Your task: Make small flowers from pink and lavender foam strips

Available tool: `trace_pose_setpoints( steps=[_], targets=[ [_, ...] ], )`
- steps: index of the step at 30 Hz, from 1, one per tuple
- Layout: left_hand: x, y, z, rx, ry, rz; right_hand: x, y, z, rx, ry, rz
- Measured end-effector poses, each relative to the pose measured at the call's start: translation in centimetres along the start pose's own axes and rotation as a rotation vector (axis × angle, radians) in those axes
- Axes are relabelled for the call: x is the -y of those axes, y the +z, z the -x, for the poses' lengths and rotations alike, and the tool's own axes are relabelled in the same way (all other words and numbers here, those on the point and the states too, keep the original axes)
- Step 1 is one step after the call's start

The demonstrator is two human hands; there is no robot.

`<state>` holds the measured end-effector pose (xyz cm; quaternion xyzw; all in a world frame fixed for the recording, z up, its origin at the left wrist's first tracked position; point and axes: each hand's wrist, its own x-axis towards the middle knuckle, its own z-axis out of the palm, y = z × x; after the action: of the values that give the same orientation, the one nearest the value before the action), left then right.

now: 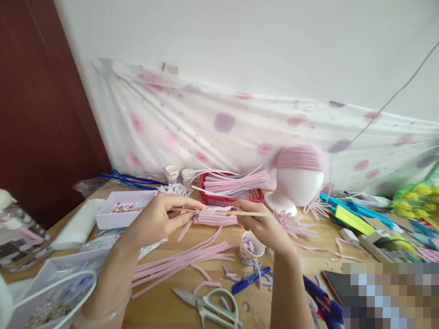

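Observation:
My left hand (163, 221) pinches the left end of a bundle of pink pipe cleaners (217, 216) and a thin wooden stick (252, 213) running along it. My right hand (262, 228) closes on the other end of the stick and bundle, its fingertips partly hidden behind them. Both are raised above the table in front of me. Below lie several loose pink pipe cleaners (185, 260) and, nearer to me, scissors (209, 304) with pale green handles. A paper cup (251, 246) holding small cut pieces stands by my right wrist.
Behind my hands sits a red basket (209, 199) of pipe cleaners. A white foam head (295, 185) with a pink covering stands to its right. Boxes of beads (103, 219) are at left. A blue pen (250, 280) and a blue glue gun (322, 301) lie near my right arm.

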<state>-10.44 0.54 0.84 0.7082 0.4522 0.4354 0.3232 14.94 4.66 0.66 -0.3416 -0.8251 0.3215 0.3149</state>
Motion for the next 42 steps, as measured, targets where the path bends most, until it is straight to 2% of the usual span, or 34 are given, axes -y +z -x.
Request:
trace_pose_setpoints(
  steps=[3,5,9,11,13,15,17,20,23,25,26,29,31,33,36,42],
  targets=[
    [0.3,0.8,-0.3,-0.203,-0.021,0.044,0.3,1.2,-0.7,0.139,-0.018,-0.131],
    [0.5,1.7,-0.5,-0.29,0.004,0.03,0.7,2.0,-1.0,0.251,-0.022,-0.23],
    [0.6,3.0,-0.8,-0.295,0.131,-0.165,0.8,2.8,-1.5,0.423,0.078,-0.353],
    [0.7,3.1,-0.8,-0.247,0.194,-0.247,0.5,2.9,-1.6,0.437,0.15,-0.387],
    [0.7,3.0,-0.8,-0.184,0.225,-0.282,0.2,2.8,-1.7,0.367,0.147,-0.43],
    [0.7,2.8,-0.9,-0.16,0.218,-0.286,0.1,2.9,-1.9,0.239,0.086,-0.469],
    [0.6,2.6,-0.9,-0.211,0.189,-0.26,0.3,3.2,-2.1,0.091,0.05,-0.491],
    [0.4,2.7,-0.9,-0.308,0.126,-0.155,0.6,4.0,-2.6,-0.134,0.074,-0.556],
    [0.2,3.1,-1.0,-0.404,0.016,0.116,0.6,4.8,-3.0,-0.251,0.066,-0.666],
    [0.1,3.4,-1.2,-0.431,-0.09,0.392,0.5,5.1,-3.0,-0.283,0.021,-0.686],
    [0.1,3.6,-1.3,-0.391,-0.153,0.527,0.4,5.1,-3.0,-0.29,-0.005,-0.671],
    [0.2,3.9,-1.6,-0.125,-0.292,0.775,0.3,4.9,-2.7,-0.28,-0.073,-0.53],
    [0.3,4.0,-1.7,-0.049,-0.283,0.815,0.4,4.7,-2.5,-0.251,-0.103,-0.432],
    [0.4,4.0,-1.8,-0.093,-0.234,0.817,0.5,4.5,-2.3,-0.225,-0.118,-0.394],
    [0.5,4.1,-1.6,-0.138,-0.177,0.8,0.5,4.4,-2.2,-0.201,-0.11,-0.423],
    [0.3,3.7,-1.2,-0.073,-0.116,0.782,0.6,4.6,-2.1,-0.18,-0.049,-0.527]
  ],
)
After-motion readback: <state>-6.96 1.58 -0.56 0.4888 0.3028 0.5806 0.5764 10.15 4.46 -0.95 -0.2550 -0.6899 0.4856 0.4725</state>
